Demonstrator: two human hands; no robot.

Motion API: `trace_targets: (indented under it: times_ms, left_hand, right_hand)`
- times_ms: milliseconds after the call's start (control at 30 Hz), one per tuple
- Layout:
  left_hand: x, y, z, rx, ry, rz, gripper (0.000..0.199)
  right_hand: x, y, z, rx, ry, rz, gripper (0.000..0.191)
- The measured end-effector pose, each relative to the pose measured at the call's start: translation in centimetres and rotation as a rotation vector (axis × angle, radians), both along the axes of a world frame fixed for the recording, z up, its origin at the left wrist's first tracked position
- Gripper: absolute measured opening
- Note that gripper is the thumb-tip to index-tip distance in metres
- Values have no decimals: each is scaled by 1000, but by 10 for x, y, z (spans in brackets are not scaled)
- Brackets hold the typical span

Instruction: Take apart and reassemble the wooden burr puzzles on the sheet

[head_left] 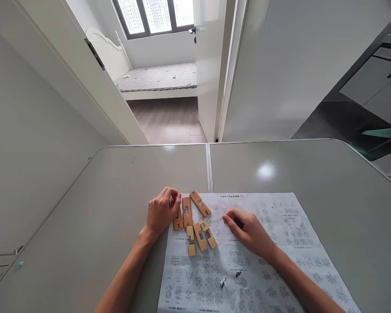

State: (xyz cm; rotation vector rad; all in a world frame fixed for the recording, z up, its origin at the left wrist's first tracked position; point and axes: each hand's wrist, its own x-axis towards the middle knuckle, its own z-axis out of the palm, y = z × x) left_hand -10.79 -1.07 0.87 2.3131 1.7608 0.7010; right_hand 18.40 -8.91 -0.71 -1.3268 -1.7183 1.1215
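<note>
My left hand (163,211) is at the upper left corner of the printed sheet, its fingers curled onto a notched wooden puzzle piece marked 2 (178,223). Right beside that piece lies another, marked 1 (187,213). A third notched piece (200,203) lies slanted above them. Nearer to me are several paler wooden pieces: one (190,241) on the left, one (200,237) in the middle and one (209,234) on the right, all with cut-outs. My right hand (247,228) rests on the sheet to the right of the pieces, fingers curled in, with nothing visible in them.
Under the pieces, a large creased sheet (263,278) carries small diagrams and has torn spots near the bottom middle. It lies on a grey table (127,182) with a seam down its middle. Past the far edge are an open door (210,65) and a bed (159,78).
</note>
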Motion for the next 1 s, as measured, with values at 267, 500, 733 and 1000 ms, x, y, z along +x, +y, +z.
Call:
trace_targets:
  times_ms: [267, 500, 733, 1000]
  left_hand:
    - [0, -1, -2, 7, 46, -39, 32]
    - [1, -2, 0, -12, 71, -30, 35]
    - [1, -2, 1, -45, 69, -9, 36]
    - [0, -1, 0, -69, 53, -13, 39]
  right_hand:
    - [0, 0, 0, -10, -2, 2, 40]
    - [0, 0, -1, -2, -2, 5, 41]
    - [0, -1, -1, 4, -1, 0, 40]
    - [0, -1, -2, 5, -4, -4, 40]
